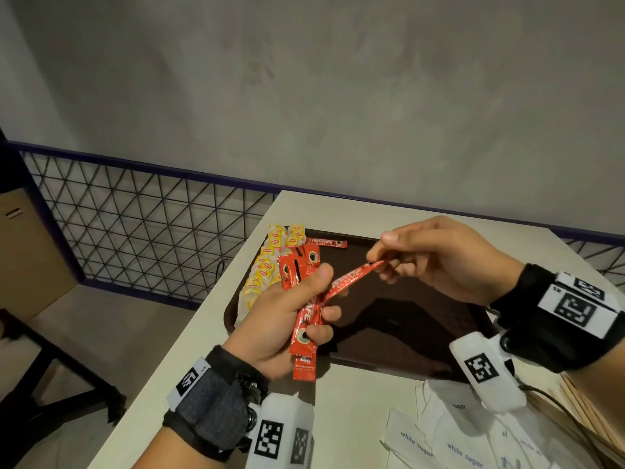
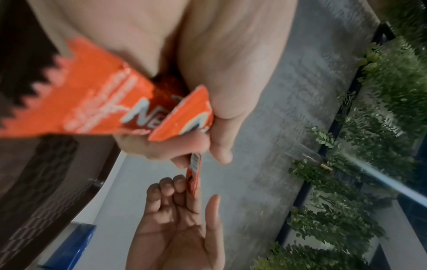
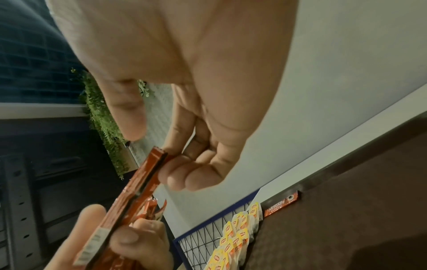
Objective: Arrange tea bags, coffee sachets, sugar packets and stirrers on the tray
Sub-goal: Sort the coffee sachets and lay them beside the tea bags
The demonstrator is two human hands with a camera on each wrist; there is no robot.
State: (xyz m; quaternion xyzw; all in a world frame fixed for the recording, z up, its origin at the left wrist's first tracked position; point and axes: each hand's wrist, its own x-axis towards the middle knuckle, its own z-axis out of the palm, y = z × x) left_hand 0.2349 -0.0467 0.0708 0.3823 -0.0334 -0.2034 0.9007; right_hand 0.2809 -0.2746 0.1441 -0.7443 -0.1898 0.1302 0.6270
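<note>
I am seeing my right hand (image 1: 439, 262) pinching the tip of one coffee sachet (image 1: 355, 277) with its fingers (image 3: 175, 175), while my left hand (image 1: 284, 319) is gripping the bundle of coffee sachets (image 1: 304, 330). Beneath both hands the tray (image 1: 406, 319) is sitting on the desk (image 1: 338, 418), tea bags (image 1: 270, 262) beyond my left fingers, sugar packets (image 1: 456, 445) nearer me.

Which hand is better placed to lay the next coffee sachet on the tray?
Right. The right hand already pinches the end of one coffee sachet above the bare part of the tray, while the left hand grips the remaining bundle of sachets.
</note>
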